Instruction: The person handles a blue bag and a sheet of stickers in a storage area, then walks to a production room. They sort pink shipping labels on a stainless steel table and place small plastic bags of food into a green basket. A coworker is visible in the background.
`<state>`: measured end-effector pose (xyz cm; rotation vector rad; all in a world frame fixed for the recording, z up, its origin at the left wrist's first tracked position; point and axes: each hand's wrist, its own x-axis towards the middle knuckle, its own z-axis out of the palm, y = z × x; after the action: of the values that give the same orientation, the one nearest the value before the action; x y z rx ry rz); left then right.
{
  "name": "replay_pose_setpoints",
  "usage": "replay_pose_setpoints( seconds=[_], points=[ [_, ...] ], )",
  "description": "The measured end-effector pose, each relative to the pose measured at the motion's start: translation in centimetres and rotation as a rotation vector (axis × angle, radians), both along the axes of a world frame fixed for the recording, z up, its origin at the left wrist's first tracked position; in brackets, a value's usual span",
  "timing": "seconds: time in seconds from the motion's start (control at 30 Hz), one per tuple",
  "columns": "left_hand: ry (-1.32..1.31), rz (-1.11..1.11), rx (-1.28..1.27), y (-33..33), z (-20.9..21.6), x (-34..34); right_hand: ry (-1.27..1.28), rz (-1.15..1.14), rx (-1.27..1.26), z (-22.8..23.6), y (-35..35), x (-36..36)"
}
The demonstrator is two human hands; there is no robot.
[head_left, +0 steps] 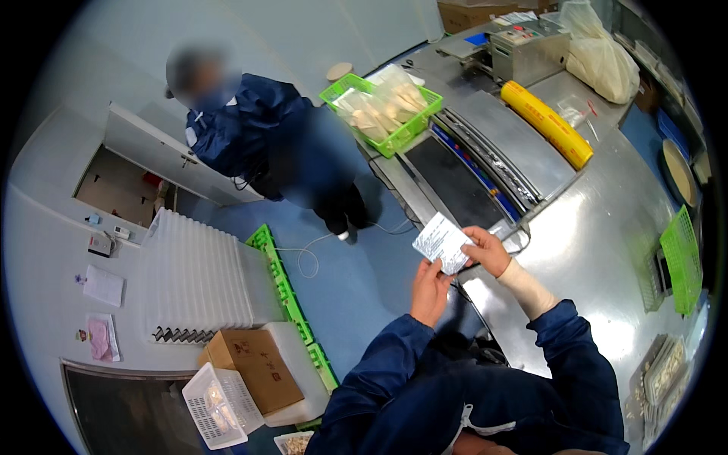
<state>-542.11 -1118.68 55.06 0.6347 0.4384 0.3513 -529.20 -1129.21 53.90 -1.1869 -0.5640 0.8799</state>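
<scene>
A small white sheet with dense printed lines (440, 238), perhaps labels, is held up between my two hands over the table's near edge. My left hand (431, 294) pinches its lower edge, thumb and fingers closed. On its right side, my right hand (487, 251) grips it the same way. Just beyond is a tabletop film-wrapping machine with a dark flat plate (453, 173) and a curved steel cover (516, 148). A yellow roll (546, 125) lies along that cover.
A green basket (390, 142) of filled clear bags stands beyond the machine on the steel table (584, 220). A person in dark blue (265, 129) stands across, left. Stacked white trays (201, 277) and a cardboard box (254, 371) are at left; a bright green basket (681, 258) is at right.
</scene>
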Motion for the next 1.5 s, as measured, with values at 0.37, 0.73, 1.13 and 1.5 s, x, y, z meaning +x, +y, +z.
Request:
replay_pose_setpoints(
  seconds=[0.37,0.73,1.13,1.5],
  points=[
    [0.008,0.335,-0.046,26.1,-4.2,-3.9,-0.261,0.256,-0.091,-0.6,21.4,-4.4],
    [-0.063,0.422,0.451,36.9,3.2,-7.2,-0.137,0.255,0.113,5.3,39.3,-7.8],
    [-0.074,0.295,0.554,46.0,5.0,-2.5,-0.080,0.081,0.212,7.0,47.8,-3.4],
    [0.019,0.146,0.504,59.0,5.5,9.4,-0.085,-0.452,0.575,12.2,56.5,16.2]
  ],
)
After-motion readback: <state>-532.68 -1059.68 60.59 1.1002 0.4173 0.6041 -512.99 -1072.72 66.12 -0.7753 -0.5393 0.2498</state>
